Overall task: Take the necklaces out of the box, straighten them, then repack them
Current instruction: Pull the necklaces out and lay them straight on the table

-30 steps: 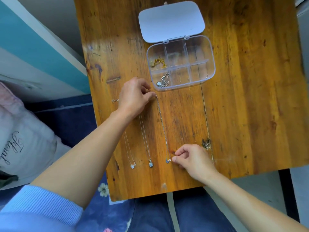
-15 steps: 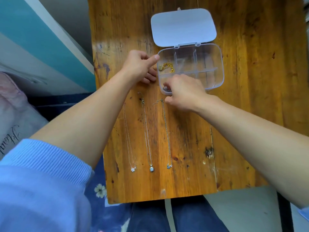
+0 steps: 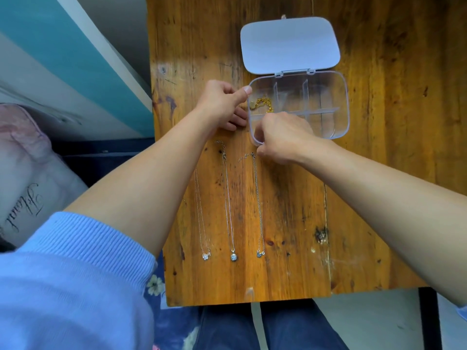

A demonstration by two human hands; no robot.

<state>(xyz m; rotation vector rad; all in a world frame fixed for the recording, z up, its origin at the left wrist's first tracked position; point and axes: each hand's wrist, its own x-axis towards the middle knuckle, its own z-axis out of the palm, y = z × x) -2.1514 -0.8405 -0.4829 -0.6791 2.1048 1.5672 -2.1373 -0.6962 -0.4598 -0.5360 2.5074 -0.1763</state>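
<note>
The right hand [image 3: 283, 137] covers the near-left compartment of the box [image 3: 338, 122], so its contents and the fingertips are hidden; whether they grip anything cannot be told. The left hand [image 3: 222, 107] hides part of the box's left wall. The left forearm covers the top of the leftmost necklace [image 3: 202, 223]. The desk [image 3: 391, 198] runs off the top and right edges. The pendants are too small to make out.

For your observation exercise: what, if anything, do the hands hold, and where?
The left hand steadies the clear box at its left edge. The right hand reaches into its near-left compartment; any hold is hidden.
</note>
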